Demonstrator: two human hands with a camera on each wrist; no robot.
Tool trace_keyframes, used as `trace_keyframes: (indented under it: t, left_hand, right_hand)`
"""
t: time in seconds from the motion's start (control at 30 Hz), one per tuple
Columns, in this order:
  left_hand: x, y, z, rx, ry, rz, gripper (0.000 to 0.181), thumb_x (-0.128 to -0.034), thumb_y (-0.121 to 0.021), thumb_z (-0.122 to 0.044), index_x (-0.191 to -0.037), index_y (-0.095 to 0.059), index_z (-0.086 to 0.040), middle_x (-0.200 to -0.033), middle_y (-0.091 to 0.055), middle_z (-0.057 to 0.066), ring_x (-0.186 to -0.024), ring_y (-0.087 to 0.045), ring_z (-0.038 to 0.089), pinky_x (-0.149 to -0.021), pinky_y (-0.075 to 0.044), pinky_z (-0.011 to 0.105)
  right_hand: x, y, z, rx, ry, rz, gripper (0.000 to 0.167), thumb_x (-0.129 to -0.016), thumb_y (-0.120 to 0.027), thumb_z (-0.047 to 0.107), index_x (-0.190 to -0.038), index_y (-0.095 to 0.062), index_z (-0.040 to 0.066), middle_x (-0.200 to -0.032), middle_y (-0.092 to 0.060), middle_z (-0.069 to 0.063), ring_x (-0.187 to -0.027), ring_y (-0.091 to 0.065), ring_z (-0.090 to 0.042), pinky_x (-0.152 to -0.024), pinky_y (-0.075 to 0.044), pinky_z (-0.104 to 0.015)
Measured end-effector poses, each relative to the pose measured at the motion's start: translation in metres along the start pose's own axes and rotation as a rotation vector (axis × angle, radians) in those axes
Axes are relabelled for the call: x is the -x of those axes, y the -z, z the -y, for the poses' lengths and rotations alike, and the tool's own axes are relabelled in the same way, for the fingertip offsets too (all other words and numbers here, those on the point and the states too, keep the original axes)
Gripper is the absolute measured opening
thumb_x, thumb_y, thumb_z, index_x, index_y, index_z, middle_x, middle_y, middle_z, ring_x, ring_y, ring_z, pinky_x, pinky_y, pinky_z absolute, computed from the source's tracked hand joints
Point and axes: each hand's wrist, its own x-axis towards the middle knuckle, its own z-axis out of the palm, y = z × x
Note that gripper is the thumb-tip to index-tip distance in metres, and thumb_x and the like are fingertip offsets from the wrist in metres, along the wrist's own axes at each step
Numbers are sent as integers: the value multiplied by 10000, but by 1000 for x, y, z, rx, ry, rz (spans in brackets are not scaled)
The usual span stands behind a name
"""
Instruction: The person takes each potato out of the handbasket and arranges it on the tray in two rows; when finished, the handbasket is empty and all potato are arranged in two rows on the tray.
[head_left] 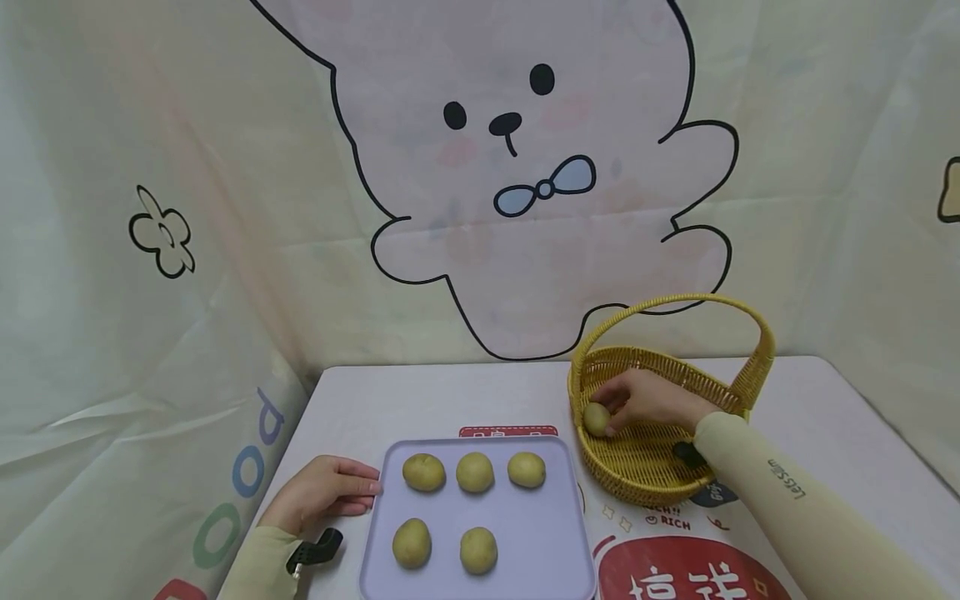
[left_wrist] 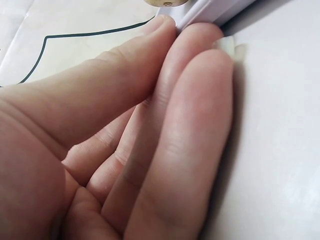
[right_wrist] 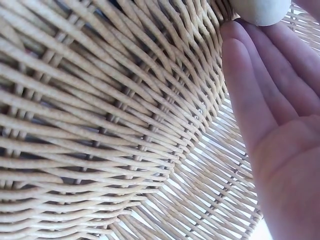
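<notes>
Inside the yellow wicker basket (head_left: 637,475), my right hand (head_left: 647,398) holds a small potato (head_left: 597,419) near the left wall. In the right wrist view the fingers (right_wrist: 250,75) reach to this potato (right_wrist: 262,9), which is cut off by the top edge. A pale purple tray (head_left: 532,542) lies left of the basket, with several potatoes (head_left: 475,472) on it in two rows. My left hand (head_left: 324,492) pinches the tray's left rim between thumb and fingertips, also seen in the left wrist view, where the rim (left_wrist: 200,12) meets the fingertips.
A white table (head_left: 420,400) with red and black printing (head_left: 675,567) bears the tray and basket. The basket's tall handle (head_left: 678,298) arches above my right hand. A cloth curtain (head_left: 480,250) with a cartoon animal hangs behind the table.
</notes>
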Motion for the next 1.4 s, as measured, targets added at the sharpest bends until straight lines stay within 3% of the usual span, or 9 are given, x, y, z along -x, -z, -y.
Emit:
trace_keyframes:
  t: [0.93, 1.17, 1.4]
  left_hand:
    - [-1, -3, -1, -14, 19, -37, 386, -924, -860, -123, -1217, -740, 98, -961, -829, 92, -815, -798, 136, -760, -692, 307]
    - [-1, -2, 2, -24, 20, -23, 404, -940, -849, -142, -1247, -731, 92, -980, -830, 91, -832, -797, 131, -768, -691, 303]
    - [-2, 0, 3, -31, 17, -21, 418, -942, -847, -140, -1259, -722, 102, -984, -829, 85, -824, -792, 126, -766, -691, 300]
  right_hand:
    - [0, -2, 6, 33, -19, -33, 473, -841, -940, 211, -1271, -790, 83, -1086, -809, 5, -984, -730, -144, -919, -647, -398]
    - [20, 14, 11, 41, -35, -90, 506, -834, -947, 284, -1269, -789, 80, -1093, -812, -1, -996, -735, -151, -891, -647, -383]
    - [55, 25, 29, 37, -63, -168, 538, -845, -943, 358, -1292, -778, 108, -1110, -796, 14, -996, -712, -156, -883, -626, -335]
